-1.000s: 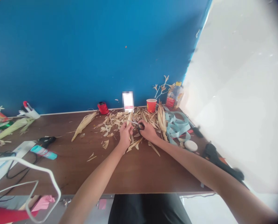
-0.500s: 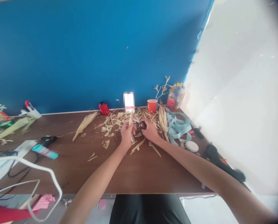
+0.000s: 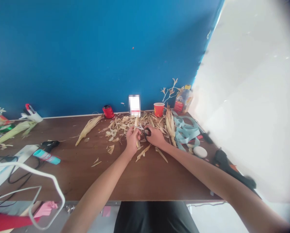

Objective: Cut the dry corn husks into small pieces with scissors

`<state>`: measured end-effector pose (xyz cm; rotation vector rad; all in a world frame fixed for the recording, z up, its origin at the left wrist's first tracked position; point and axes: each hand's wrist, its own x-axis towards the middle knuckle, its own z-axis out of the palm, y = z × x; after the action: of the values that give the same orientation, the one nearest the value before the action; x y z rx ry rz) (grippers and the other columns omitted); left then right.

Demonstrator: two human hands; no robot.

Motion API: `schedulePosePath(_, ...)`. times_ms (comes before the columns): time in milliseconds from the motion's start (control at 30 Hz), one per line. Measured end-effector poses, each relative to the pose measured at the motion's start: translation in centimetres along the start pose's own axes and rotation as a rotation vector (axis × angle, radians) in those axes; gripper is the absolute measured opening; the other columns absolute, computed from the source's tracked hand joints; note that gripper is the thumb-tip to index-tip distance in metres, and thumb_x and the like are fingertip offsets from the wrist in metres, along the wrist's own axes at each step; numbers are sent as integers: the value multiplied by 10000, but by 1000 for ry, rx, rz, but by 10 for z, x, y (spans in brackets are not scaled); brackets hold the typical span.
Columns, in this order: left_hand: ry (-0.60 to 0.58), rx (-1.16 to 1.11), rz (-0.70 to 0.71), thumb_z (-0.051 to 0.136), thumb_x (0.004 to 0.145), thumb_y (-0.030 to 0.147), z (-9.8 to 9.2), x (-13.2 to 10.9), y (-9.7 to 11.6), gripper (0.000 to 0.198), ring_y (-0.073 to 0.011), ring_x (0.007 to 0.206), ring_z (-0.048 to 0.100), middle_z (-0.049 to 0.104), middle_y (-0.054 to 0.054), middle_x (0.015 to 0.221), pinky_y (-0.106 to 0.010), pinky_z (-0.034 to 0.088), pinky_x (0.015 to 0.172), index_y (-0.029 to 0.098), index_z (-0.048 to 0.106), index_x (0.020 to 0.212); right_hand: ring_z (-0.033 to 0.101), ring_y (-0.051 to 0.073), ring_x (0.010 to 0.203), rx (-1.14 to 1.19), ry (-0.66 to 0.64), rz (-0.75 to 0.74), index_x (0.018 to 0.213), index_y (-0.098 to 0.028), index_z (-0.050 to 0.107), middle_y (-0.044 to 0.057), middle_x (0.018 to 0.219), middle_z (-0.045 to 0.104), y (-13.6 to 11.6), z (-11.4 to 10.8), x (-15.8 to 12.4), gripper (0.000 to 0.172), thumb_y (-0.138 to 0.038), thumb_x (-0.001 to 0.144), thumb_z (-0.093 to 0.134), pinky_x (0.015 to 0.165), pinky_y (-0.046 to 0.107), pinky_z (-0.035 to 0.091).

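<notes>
My left hand [image 3: 132, 139] is closed around a pale strip of dried corn husk [image 3: 136, 123] that stands up from my fist. My right hand [image 3: 155, 136] grips small scissors with black handles [image 3: 146, 132], and their blades point left to the husk strip. Both hands hover just above the brown table [image 3: 140, 178], at the near edge of a heap of husk scraps [image 3: 125, 124].
A red paper cup [image 3: 158, 109], a bottle [image 3: 183, 99] and a red spool [image 3: 108, 112] stand by the blue wall. Pale blue ribbon [image 3: 185, 132] and a black glue gun [image 3: 222, 160] lie at right. A whole husk [image 3: 88, 127], a teal tube [image 3: 46, 157] and cables lie at left.
The hands have stayed almost in place. The scissors have shifted slightly against the husk strip, and the view has drifted a little.
</notes>
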<state>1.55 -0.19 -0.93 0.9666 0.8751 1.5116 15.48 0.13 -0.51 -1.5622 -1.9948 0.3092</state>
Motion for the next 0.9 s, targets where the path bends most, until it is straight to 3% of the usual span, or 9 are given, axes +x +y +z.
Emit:
schedulePosePath(600,57,-68,-54,678,689,297,0,0,3,233,-20,390,357,489,44,557,-175,226,392,153,498,658,573,181,716,126,55,73,1090,-235,539,-19,750,631,7,5,5,435,-187,658,532,603,250,368)
schedulePosePath(733,51,-59,-68,662,695,290,0,0,3,185,-40,376,375,504,42,528,-189,220,392,156,536,719,570,178,663,200,127,181,1055,-213,545,-18,696,609,12,2,9,374,-195,684,498,597,258,379)
schedulePosePath(900,36,-78,-67,659,712,327,1,2,3,229,-84,457,480,582,5,601,-210,332,460,158,563,832,576,173,674,209,133,93,1071,-232,544,-28,721,626,14,2,8,390,-196,683,522,614,256,394)
